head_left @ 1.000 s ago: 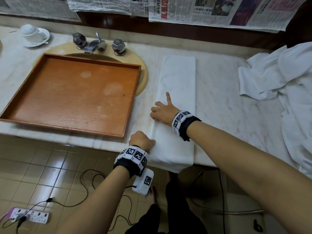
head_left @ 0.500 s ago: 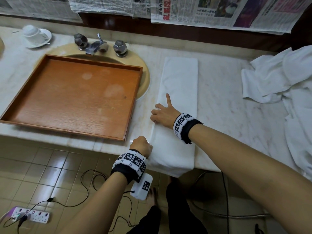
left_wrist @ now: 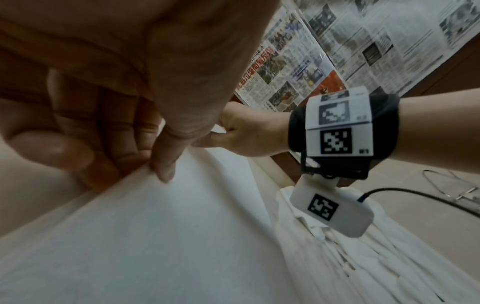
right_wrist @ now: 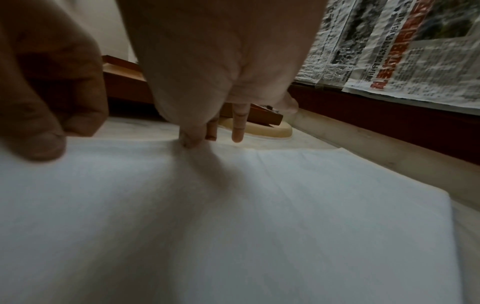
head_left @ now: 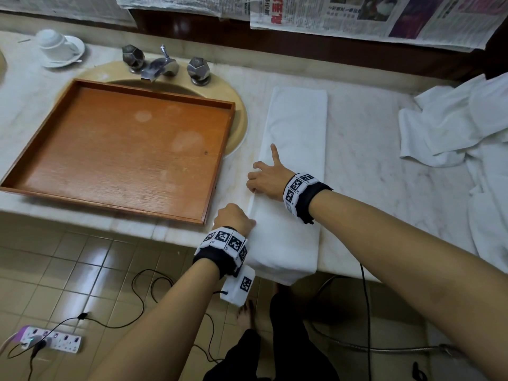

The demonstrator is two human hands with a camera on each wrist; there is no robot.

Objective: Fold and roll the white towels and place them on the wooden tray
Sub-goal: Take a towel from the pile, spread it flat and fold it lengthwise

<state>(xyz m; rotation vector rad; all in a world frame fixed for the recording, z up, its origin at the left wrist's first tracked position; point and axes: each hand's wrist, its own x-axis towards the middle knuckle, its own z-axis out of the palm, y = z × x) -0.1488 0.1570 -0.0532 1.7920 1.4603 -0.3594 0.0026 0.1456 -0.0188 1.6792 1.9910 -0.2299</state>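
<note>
A long white towel (head_left: 298, 127) folded into a narrow strip lies on the marble counter, its near end hanging over the front edge. My left hand (head_left: 233, 217) pinches the towel's left edge (left_wrist: 155, 170) close to the counter's front. My right hand (head_left: 265, 178) pinches the same edge (right_wrist: 189, 144) a little farther back, index finger stretched out along the cloth. The empty wooden tray (head_left: 82, 193) sits to the left, over the sink. A heap of unfolded white towels (head_left: 467, 127) lies at the right end of the counter.
Chrome tap and two knobs (head_left: 162, 66) stand behind the tray. An upturned cup on a saucer (head_left: 59, 48) sits at the far left. Newspaper sheets (head_left: 384, 17) cover the wall. A power strip (head_left: 49, 338) and cables lie on the tiled floor.
Both hands stay pinched on the towel's left edge; my left hand has shifted slightly along it. The towel has barely moved.
</note>
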